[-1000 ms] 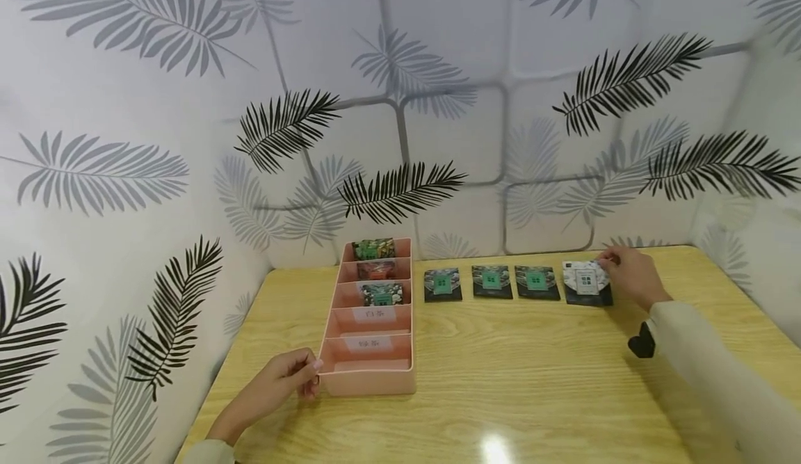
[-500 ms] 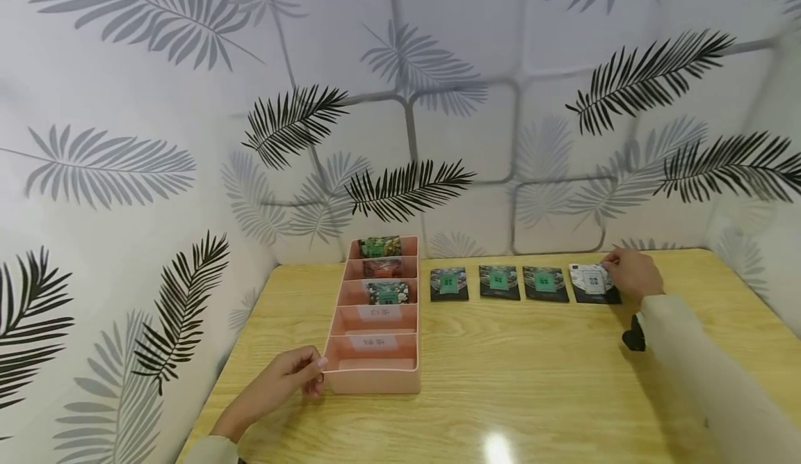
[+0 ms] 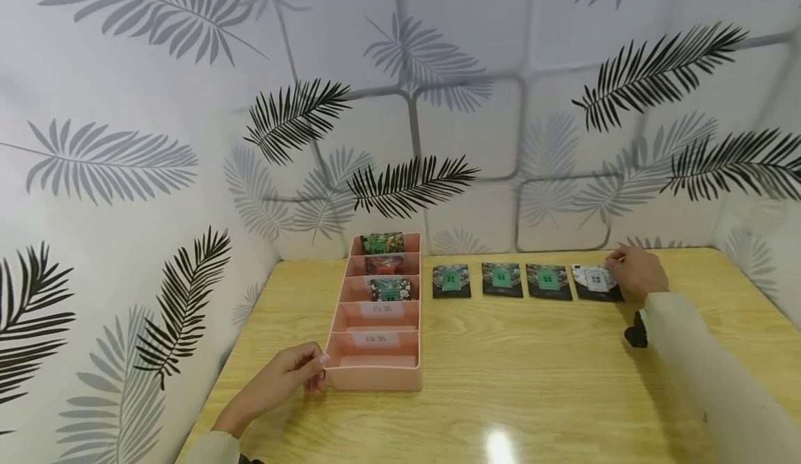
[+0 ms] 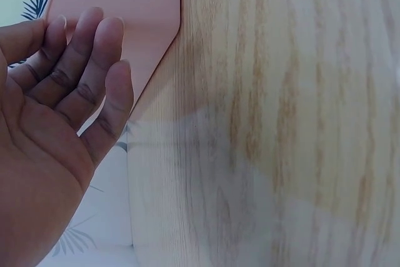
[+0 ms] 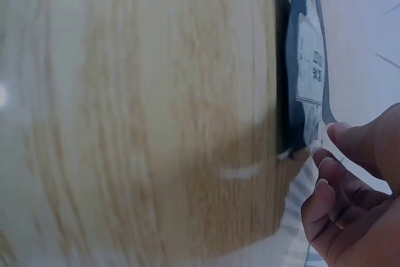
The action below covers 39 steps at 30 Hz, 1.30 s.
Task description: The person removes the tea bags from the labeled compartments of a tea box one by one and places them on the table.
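Observation:
My left hand [image 3: 290,373] grips the near left corner of a pink divided box [image 3: 374,380], thumb at the rim and fingers curled by the side. In the left wrist view the pink box wall [image 4: 134,4] meets my fingertips. At the back right, my right hand [image 3: 640,273] pinches the right edge of a white and black tea packet [image 3: 594,281] at the table surface. The right wrist view shows that packet [image 5: 309,60] edge-on, with thumb and forefinger at its corner. Left of it lie three dark packets with green labels: one [image 3: 548,280], another [image 3: 502,279] and a third [image 3: 452,280].
Packets lie in the box's three far compartments: green and yellow [image 3: 383,243], red [image 3: 384,265], and dark with a green label [image 3: 390,289]. Paper labels mark its two near compartments. A leaf-patterned wall [image 3: 463,206] rises behind the wooden table [image 3: 519,373].
The white and black packet has come down slightly and lies flatter, level with the row, my right hand still at its edge. My left hand stays on the box; the head view shifts slightly.

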### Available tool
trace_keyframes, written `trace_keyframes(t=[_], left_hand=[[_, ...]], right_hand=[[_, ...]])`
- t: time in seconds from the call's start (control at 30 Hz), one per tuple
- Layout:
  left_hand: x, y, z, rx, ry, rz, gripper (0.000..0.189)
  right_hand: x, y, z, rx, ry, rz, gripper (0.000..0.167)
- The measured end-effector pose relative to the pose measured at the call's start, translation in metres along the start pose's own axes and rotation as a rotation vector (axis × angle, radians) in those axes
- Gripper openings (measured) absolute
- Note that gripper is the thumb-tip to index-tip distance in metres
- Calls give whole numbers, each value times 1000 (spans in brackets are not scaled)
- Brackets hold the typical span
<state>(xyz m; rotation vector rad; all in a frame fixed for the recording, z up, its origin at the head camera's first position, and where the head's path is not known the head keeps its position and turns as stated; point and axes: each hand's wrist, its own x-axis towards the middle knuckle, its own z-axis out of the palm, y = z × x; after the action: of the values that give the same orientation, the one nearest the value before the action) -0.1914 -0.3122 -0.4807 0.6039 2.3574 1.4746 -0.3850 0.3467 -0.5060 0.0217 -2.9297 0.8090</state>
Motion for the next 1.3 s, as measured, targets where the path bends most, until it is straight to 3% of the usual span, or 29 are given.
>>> trace_keyframes(t=[0.37, 0.77, 1.3], left_hand=[[0, 2, -1, -3, -4, 8, 30], [0, 3, 0, -8, -12, 16, 32], [0, 3, 0, -1, 4, 2, 32]], right_hand=[[1, -8, -2, 68, 15, -61, 40], [-10, -54, 3, 99, 85, -196, 34], [-18, -127, 11, 188, 114, -346, 28]])
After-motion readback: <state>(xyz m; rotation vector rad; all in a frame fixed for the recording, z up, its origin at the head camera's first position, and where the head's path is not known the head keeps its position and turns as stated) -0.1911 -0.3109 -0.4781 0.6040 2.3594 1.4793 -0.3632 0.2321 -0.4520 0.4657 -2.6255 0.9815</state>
